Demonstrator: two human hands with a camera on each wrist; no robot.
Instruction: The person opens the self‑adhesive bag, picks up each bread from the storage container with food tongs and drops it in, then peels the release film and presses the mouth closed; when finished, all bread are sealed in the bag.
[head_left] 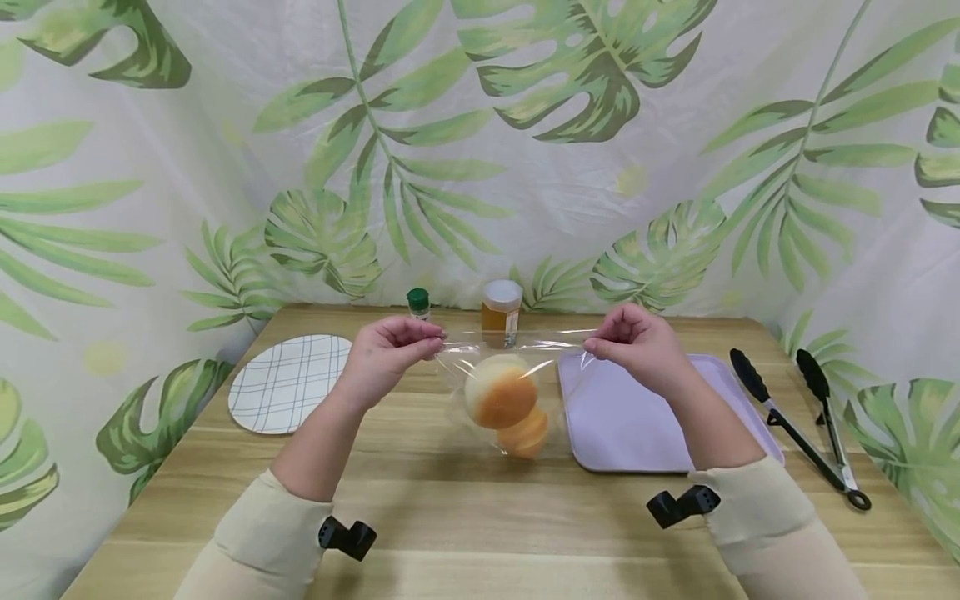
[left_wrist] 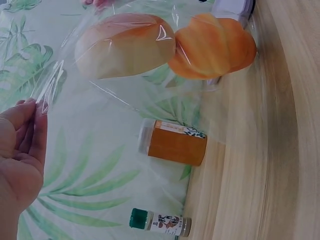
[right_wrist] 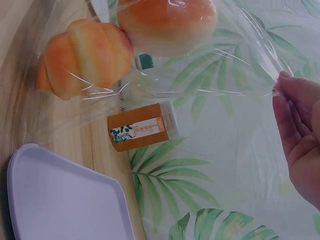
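A clear plastic bag (head_left: 555, 400) hangs between the two hands above the table. My left hand (head_left: 390, 354) pinches its upper left corner, and my right hand (head_left: 637, 346) pinches the upper right one, so the top edge is stretched nearly straight. Inside the bag lie two breads: a round bun (head_left: 501, 392), pale on one side and browned on the other, and below it a ridged orange-brown roll (head_left: 525, 433). Both wrist views show the bun (left_wrist: 125, 45) and the roll (right_wrist: 85, 59) touching each other through the film.
Behind the bag stand a white-lidded amber jar (head_left: 500, 308) and a green-capped shaker (head_left: 418, 303). A white checked round plate (head_left: 288, 383) lies at left. On the right are a lilac tray (head_left: 622, 425) and black-tipped tongs (head_left: 802, 446). A leaf-print cloth (head_left: 480, 167) hangs behind the table.
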